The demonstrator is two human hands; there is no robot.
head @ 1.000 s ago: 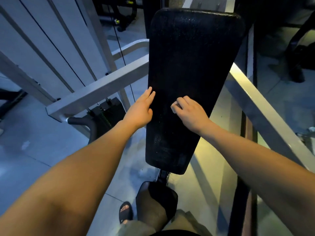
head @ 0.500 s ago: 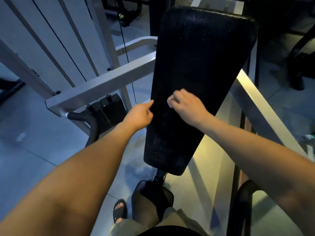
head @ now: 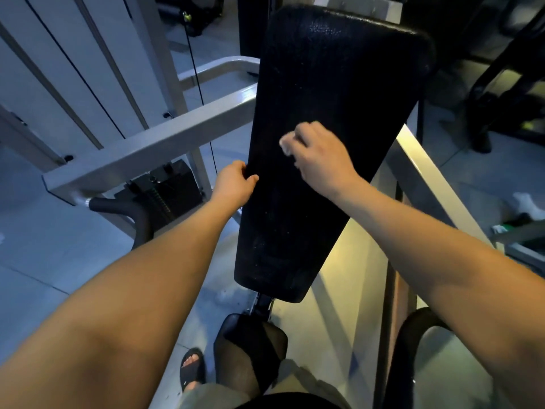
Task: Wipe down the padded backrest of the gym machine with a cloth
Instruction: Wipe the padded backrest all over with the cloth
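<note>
The black padded backrest (head: 339, 84) runs up the middle of the view, wide at the top and narrowing toward me. My right hand (head: 320, 156) lies on the pad's middle, fingers curled round a small white cloth (head: 285, 143) that shows only at the fingertips. My left hand (head: 234, 184) grips the pad's left edge a little lower, thumb on the front face and fingers curled behind the edge.
A grey steel beam (head: 147, 152) crosses at the left, with the weight stack (head: 165, 190) and a black padded handle (head: 124, 208) below it. Another steel rail (head: 427, 172) slants down the right. The black seat (head: 250, 343) and my sandalled foot (head: 191, 370) are below.
My right hand has slid the cloth up the pad. My left hand went from lying flat with straight fingers on the pad's left edge to curling round that edge.
</note>
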